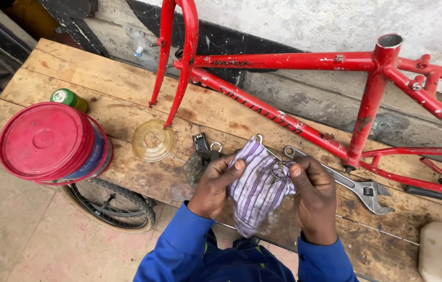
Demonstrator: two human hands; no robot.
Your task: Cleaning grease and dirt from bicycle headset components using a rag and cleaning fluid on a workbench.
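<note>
Across the bench top (127,89), red bike frame (304,78) at 12 o'clock, red bucket (49,141) at 9, wrench (359,188) at 3. My left hand (213,185) clutches striped rag (257,188); right hand (312,193) pinches small metal ring (279,169) (bearing cage?) against it. Risk: greasy ring slips, drops off bench edge.

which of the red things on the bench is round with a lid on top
The red bucket at the bench's left end, capped by a round red lid. The other red thing, the bike frame, is made of tubes.
</note>
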